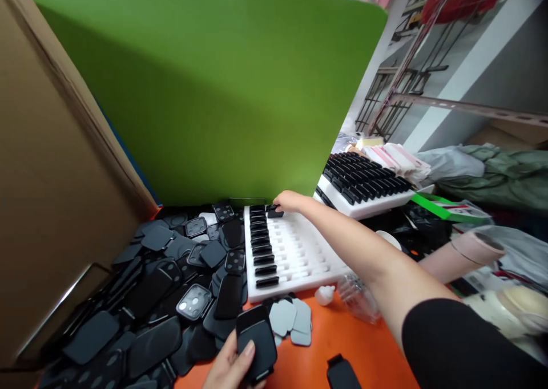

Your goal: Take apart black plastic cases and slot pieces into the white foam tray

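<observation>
My right hand (pixel 287 202) reaches to the far end of a white foam tray (pixel 299 252) and holds a small black part (pixel 275 211) at the top of the tray's second column. The first column of slots is filled with black parts (pixel 261 243). At the bottom edge, my left hand (pixel 229 369) grips a stack of black phone cases (pixel 257 343) above the orange table (pixel 363 349).
A heap of black phone cases (pixel 162 286) lies to the left of the tray. A green board (pixel 214 92) stands behind, with a cardboard wall (pixel 47 166) at left. A second, filled tray (pixel 363 186) sits at right. Grey pads (pixel 291 320), a pink roll (pixel 462 255) and bags lie nearby.
</observation>
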Available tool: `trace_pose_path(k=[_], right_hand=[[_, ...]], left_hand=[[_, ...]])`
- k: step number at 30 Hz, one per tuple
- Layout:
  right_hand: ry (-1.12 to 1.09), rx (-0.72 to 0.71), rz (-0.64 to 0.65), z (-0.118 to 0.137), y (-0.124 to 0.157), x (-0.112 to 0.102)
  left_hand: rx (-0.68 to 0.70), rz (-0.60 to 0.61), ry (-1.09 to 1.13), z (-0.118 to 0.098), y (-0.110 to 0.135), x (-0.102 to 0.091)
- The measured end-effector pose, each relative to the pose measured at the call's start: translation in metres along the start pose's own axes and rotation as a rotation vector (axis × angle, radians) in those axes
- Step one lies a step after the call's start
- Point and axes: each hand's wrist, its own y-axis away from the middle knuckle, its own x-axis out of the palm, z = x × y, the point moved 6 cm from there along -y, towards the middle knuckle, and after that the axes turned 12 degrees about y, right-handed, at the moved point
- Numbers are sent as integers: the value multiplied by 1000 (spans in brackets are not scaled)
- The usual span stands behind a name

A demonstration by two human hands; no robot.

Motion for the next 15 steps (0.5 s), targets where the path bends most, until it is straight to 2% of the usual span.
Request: trace_pose_path(k=[4,8,12,15], right_hand=[[-7,6,41,6,-13,20],[-38,61,20,13,-9,31],[-84,151,-85,16,19,18],[-133,204,-216,26,61,4]], left_hand=[[10,32,-9,-13,-4,13],[29,92,1,-24,5,32],[41,144,130,-26,26,42],[34,185,289,-20,44,45]])
